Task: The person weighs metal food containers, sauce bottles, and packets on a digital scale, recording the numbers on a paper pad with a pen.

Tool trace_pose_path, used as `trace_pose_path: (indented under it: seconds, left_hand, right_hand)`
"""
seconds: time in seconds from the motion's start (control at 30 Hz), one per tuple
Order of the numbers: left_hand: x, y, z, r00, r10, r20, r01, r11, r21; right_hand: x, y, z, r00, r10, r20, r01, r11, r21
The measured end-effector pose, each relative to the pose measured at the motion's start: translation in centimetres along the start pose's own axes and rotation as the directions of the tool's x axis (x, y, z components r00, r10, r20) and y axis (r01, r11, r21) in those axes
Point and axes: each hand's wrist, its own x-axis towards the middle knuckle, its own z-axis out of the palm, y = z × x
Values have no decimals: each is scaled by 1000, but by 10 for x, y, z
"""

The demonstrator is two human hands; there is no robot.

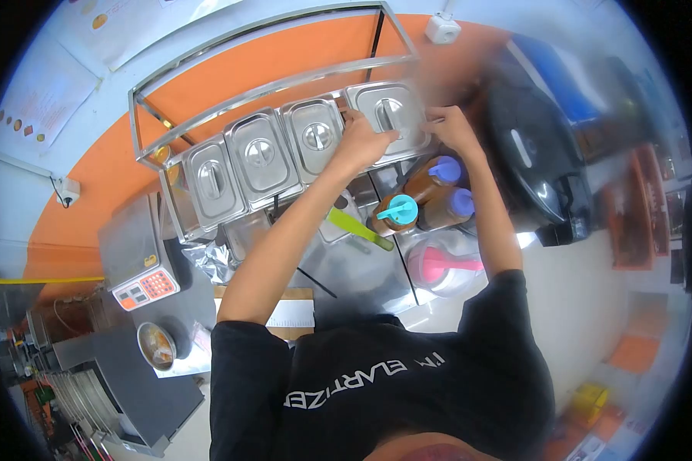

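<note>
Four lidded steel pans stand in a row in a metal rack. My left hand is at the left edge of the rightmost steel lid, its fingers bent against the rim. At that lid's right edge is my right hand, its fingertips pressed to the rim. The lid lies over its pan between both hands. Left of it are a narrower lid, another lid and the leftmost lid. Below the hands stand a bottle with a turquoise cap and two with purple caps.
A digital scale and a metal bowl are at the left. A green utensil and a pink scoop lie nearer me. A large black appliance stands at the right. The metal rack's frame rises behind the pans.
</note>
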Motion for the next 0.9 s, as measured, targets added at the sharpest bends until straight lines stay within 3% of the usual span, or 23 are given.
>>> trace_pose_path:
  seconds: [0.17, 0.27, 0.37, 0.47, 0.57, 0.6, 0.63, 0.7, 0.73, 0.83, 0.9]
  left_hand:
    - [-10, -2, 11, 999, 24, -37, -25, 1000, -15]
    - [-20, 5, 11, 999, 15, -37, -15, 1000, -3]
    - [-25, 6, 8, 999, 19, -41, -19, 1000, -5]
    - [-43, 18, -2, 997, 61, -44, -67, 985, -157]
    - [-74, 24, -22, 990, 138, -39, -143, 969, -204]
    - [-81, 12, -21, 949, 272, -157, -298, 938, -178]
    - [-83, -2, -25, 917, 327, -227, -327, 944, 38]
    - [-91, -30, -29, 837, 455, -304, -293, 842, 452]
    - [-93, -43, -26, 797, 504, -331, -252, 777, 577]
    - [-92, -60, -18, 949, 308, -72, -197, 754, 626]
    - [-105, -59, -5, 911, 383, -153, -203, 740, 641]
  right_hand:
    - [5, 19, 7, 997, -82, -10, 83, 994, 71]
    - [8, 15, 5, 999, -29, 29, 30, 999, -40]
    - [4, 9, 8, 997, -63, -50, 63, 998, 11]
    - [5, 5, 5, 999, 44, -23, -44, 999, -28]
    - [7, 14, 14, 980, -84, -183, 58, 988, -142]
    - [8, 12, 15, 983, -65, -169, 40, 989, -145]
    - [7, 6, 13, 987, -42, -157, 19, 989, -147]
    - [0, -2, 15, 988, -10, -155, -19, 982, -186]
    - [-1, -8, 16, 986, -14, -169, -25, 974, -224]
    - [1, -10, 20, 979, 1, -204, -64, 951, -302]
    - [-2, -19, 26, 981, -20, -192, -56, 924, -379]
